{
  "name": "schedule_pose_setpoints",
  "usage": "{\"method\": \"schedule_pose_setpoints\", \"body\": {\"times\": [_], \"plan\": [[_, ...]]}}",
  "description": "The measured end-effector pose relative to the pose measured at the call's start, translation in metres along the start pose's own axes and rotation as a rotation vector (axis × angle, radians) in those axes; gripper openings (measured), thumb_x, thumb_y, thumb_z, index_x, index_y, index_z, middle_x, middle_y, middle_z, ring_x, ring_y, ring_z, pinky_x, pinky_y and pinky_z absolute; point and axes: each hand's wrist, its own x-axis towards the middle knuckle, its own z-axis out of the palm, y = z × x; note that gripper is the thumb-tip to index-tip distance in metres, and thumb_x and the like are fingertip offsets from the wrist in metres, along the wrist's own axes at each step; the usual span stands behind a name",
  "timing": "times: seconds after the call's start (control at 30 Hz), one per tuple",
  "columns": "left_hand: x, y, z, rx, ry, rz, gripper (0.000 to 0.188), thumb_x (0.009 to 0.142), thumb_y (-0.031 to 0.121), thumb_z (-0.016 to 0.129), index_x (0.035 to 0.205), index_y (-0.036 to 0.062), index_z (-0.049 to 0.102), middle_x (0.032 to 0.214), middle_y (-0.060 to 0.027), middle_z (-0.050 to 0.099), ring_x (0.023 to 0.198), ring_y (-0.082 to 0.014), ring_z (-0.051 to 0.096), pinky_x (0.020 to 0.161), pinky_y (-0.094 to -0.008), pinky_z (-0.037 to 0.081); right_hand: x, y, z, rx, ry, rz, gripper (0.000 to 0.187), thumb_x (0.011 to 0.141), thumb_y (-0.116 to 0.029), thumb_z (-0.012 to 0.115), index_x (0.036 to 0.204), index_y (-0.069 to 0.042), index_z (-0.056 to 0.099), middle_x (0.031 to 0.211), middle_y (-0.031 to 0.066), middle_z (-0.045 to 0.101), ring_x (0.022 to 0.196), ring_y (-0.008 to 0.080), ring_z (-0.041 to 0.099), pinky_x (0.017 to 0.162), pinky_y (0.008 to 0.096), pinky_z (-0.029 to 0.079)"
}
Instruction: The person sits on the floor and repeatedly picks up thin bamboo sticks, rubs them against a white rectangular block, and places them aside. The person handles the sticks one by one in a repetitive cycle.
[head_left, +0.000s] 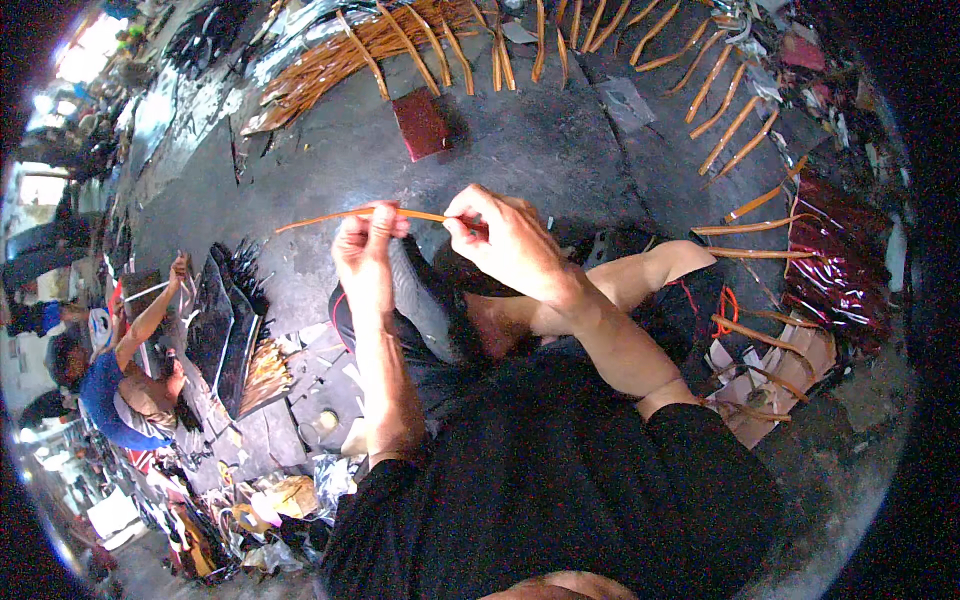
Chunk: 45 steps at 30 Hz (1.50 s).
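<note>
One slender, glossy orange-brown strip (pixel 335 216) was pinched near its middle by the fingers of the left hand (pixel 364 255), and at its right end by those of the right hand (pixel 508 238).

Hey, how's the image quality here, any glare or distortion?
Head view: glare washes out the bright opening at upper left; white highlights streak the shiny dark red sheet at right; the right hand is brightly lit; the black shirt shows little detail; fisheye curvature bends the scene toward its rim.
</note>
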Motion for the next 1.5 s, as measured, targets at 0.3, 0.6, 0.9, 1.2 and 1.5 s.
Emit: {"method": "schedule_pose_setpoints", "body": {"times": [0.3, 0.6, 0.9, 1.2, 1.5], "plan": [[0.047, -0.017, -0.066, -0.033, 0.060, -0.110, 0.023, 0.090, 0.020, 0.065, 0.102, 0.0005, 0.065, 0.088, -0.0049, 0.066, 0.077, -0.0096, 0.060, 0.074, -0.0221, 0.048, -0.043, 0.034, -0.080, -0.118, -0.023, 0.120, 0.007, 0.085, -0.004, 0.064, 0.087, -0.001, 0.057, 0.074, 0.0067, 0.062, 0.067, 0.0111, 0.061, 0.063, 0.0282, 0.051], [0.093, -0.069, -0.097, -0.208, -0.005, -0.215, 0.035, 0.093, 0.023, 0.061, 0.116, -0.0029, 0.057, 0.107, -0.0103, 0.063, 0.095, -0.0138, 0.060, 0.083, -0.0244, 0.049, -0.072, 0.056, -0.166, -0.326, 0.075, 0.167, 0.015, 0.085, -0.014, 0.066, 0.093, -0.002, 0.062, 0.079, 0.0129, 0.068, 0.074, 0.0228, 0.068, 0.068, 0.0361, 0.053], [0.083, -0.135, -0.117, 0.234, -0.108, -0.499, 0.056, 0.095, 0.036, 0.057, 0.129, -0.0068, 0.047, 0.113, -0.0200, 0.060, 0.107, -0.0223, 0.059, 0.095, -0.0317, 0.047, -0.151, 0.198, -0.348, -0.753, 0.380, 0.647, 0.024, 0.087, -0.025, 0.063, 0.103, -0.007, 0.066, 0.097, 0.0109, 0.070, 0.089, 0.0248, 0.067, 0.080, 0.0369, 0.052], [0.058, -0.117, -0.087, 0.356, -0.175, -0.315, 0.040, 0.094, 0.023, 0.060, 0.126, 0.0008, 0.054, 0.105, -0.0104, 0.064, 0.095, -0.0156, 0.059, 0.086, -0.0278, 0.047, -0.163, 0.263, -0.348, -0.979, 0.311, 0.519, 0.028, 0.084, -0.013, 0.062, 0.111, -0.010, 0.060, 0.109, 0.0127, 0.061, 0.107, 0.0319, 0.057, 0.089, 0.0415, 0.047], [0.042, -0.072, -0.023, 0.404, -0.308, -0.113, 0.041, 0.094, 0.028, 0.061, 0.126, 0.0031, 0.056, 0.104, -0.0088, 0.065, 0.095, -0.0150, 0.059, 0.087, -0.0294, 0.046, -0.117, 0.282, -0.352, -1.188, 0.142, 0.268, 0.013, 0.087, -0.010, 0.057, 0.100, -0.010, 0.059, 0.107, 0.0076, 0.057, 0.111, 0.0250, 0.052, 0.104, 0.0459, 0.030]]}}
